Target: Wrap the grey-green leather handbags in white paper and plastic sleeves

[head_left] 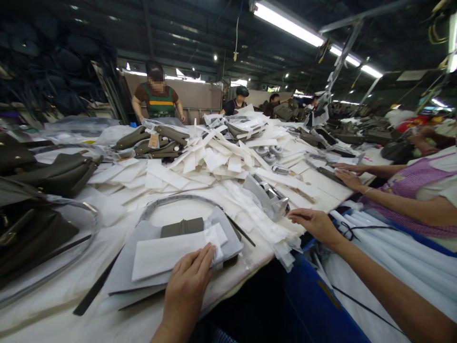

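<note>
My left hand lies with fingers extended on a white foam strip and a small clear plastic packet. Both rest over a handbag wrapped in a grey sheet, with an olive patch of the bag showing. Its wrapped handle arches behind, and a dark strap runs to the left. My right hand reaches to the front of a tape dispenser, thumb and fingertips drawn together. Whatever is between those fingertips is too small to make out.
White foam strips are heaped across the table's middle. Olive bags stand at left. Thin clear plastic bags hang over the front edge. Below right, a blue bin holds white tubes. A co-worker's hands work at right; other people stand opposite.
</note>
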Available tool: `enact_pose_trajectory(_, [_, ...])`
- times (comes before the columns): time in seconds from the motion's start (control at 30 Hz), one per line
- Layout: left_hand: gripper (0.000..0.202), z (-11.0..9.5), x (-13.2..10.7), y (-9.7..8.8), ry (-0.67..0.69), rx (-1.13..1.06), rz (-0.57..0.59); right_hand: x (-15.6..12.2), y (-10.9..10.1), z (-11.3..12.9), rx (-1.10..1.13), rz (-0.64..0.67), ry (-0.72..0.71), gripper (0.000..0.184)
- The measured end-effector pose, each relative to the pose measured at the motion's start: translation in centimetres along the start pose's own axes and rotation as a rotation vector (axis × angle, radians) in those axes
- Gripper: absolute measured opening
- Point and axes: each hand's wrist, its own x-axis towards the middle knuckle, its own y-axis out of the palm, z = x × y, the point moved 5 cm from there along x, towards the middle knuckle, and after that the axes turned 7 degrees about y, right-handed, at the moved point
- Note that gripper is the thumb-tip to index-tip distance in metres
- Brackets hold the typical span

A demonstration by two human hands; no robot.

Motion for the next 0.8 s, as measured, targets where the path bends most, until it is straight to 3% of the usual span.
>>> enact_pose_trajectory(0.17, [0.046, -0.1, 0.4, -0.3, -0.051, -0.045, -0.018, -2.8, 3.1, 9.7, -0.211, 0.212, -0.571, 0.020])
enact_pose_trajectory(0.33, [0.038, -0.1, 0.6, -0.4, -0.089, -0.085, -0.060, -2.7, 9.1, 18.5, -0.335, 0.476, -0.899, 0.019])
enact_pose_trajectory(0.43, [0.036, -0.1, 0.5, -0.3, -0.101, -0.094, -0.097, -1.4, 13.1, 21.4, -0.479, 0.608, -0.989, 0.016])
enact_pose_trajectory(0.57, [0.037, -0.3, 0.4, -0.2, -0.106, -0.088, -0.109, 0.5, 17.7, 23.1, -0.702, 0.773, -0.994, 0.009])
enact_pose_trajectory(0.67, [0.035, -0.5, 0.4, 0.0, -0.108, -0.082, -0.109, 1.3, 19.8, 23.6, -0.819, 0.874, -0.939, 0.009])
enact_pose_trajectory(0.8, [0.033, -0.6, 0.3, 0.2, -0.134, -0.098, -0.079, 1.5, 21.6, 24.3, -0.969, 0.912, -0.935, 0.010])
